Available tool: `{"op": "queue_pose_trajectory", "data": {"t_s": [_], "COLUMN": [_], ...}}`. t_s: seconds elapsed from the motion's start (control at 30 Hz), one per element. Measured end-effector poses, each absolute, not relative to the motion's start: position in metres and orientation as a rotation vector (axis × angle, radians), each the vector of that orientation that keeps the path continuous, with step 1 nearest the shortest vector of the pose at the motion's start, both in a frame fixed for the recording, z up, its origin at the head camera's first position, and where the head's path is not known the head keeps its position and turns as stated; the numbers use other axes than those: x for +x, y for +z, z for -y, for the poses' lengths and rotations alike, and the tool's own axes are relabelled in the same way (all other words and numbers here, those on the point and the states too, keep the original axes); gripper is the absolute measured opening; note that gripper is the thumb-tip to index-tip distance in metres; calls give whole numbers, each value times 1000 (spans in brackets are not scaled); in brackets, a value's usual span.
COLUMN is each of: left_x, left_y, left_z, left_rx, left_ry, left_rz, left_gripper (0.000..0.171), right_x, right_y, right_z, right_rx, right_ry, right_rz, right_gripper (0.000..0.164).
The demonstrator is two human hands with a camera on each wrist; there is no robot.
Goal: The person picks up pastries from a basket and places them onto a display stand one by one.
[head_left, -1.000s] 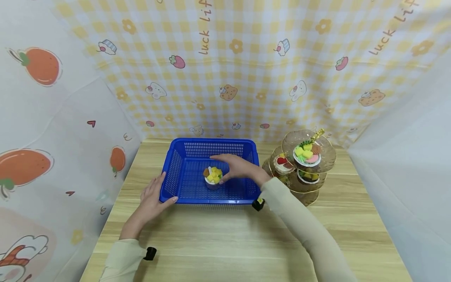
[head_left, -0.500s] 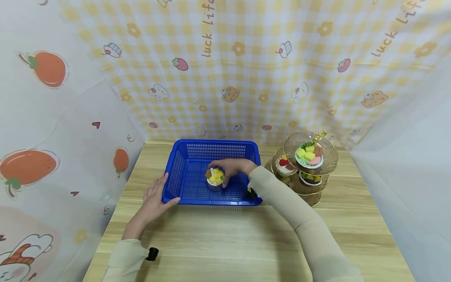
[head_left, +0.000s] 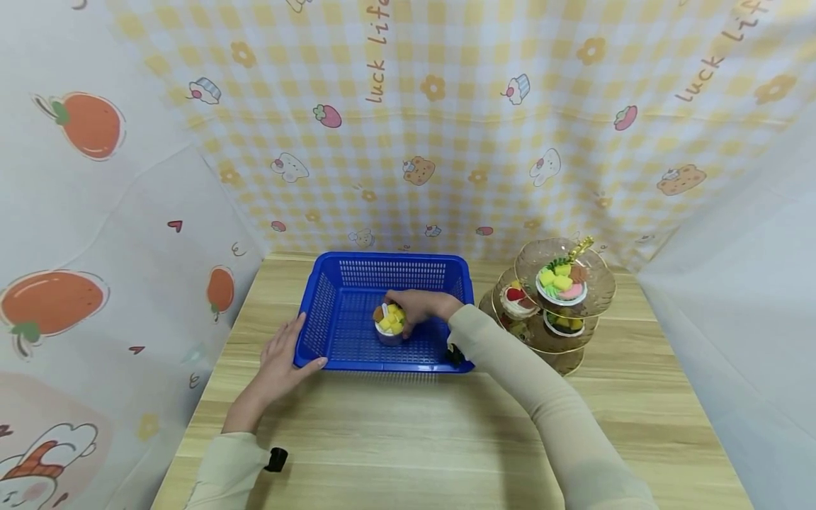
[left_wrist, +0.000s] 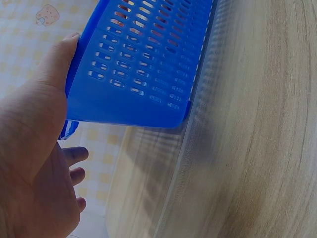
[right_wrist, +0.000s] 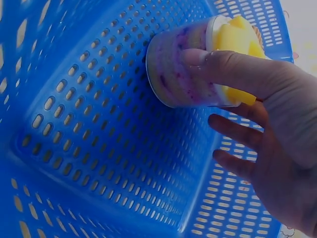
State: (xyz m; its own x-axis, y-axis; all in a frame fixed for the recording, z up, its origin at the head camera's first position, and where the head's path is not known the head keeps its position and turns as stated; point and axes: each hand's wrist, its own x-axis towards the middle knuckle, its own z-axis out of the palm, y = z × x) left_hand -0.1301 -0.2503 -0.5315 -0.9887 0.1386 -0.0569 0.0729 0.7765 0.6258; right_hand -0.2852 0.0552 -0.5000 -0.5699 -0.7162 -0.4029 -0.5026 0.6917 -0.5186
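Note:
In the head view, my right hand (head_left: pixel 423 308) reaches into a blue plastic basket (head_left: pixel 347 366). It holds a small dessert cup (head_left: pixel 390 327) topped with yellow cubes. The right wrist view shows the thumb on the clear wall of the cup (right_wrist: pixel 181 64), which has purple and cream layers; some fingers are partly hidden behind it. The cup is upright in the head view, low over the basket floor. My left hand (head_left: pixel 283 361) rests at the basket's front left corner. In the left wrist view, its thumb lies along the rim and its fingers are extended outside the basket (left_wrist: pixel 124 106).
To the right of the basket stands a tiered, amber, see-through stand (head_left: pixel 599 283). Its top tier bears a dessert bowl (head_left: pixel 561 285); a cake with red fruit (head_left: pixel 518 301) and another bowl (head_left: pixel 564 324) sit below. The wooden table (head_left: pixel 408 439) meets a checked cloth (head_left: pixel 408 142) behind.
My right fingers have closed further around the dessert cup, and the right forearm has shifted slightly. The left hand stays at the basket corner. The head view has moved a little.

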Motion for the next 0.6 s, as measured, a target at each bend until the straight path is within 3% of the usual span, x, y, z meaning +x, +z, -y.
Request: {"op": "queue_pose_trajectory", "data": {"t_s": [0.27,0.6], "left_x": [-130,-131], "left_y": [-532,-532], "left_z": [250,250], "left_rx": [179,168], "left_ry": [1000,987], "left_rz": [-2871,-2869], "left_gripper": [102,103], "right_x": [-289,-288], "right_y": [-507,-489], "right_z": [-59,-61], "right_rx": [-924,-847], "right_ry": [-584,-1110], "right_rz": [-2336,-2392], "right_gripper": [66,75]}}
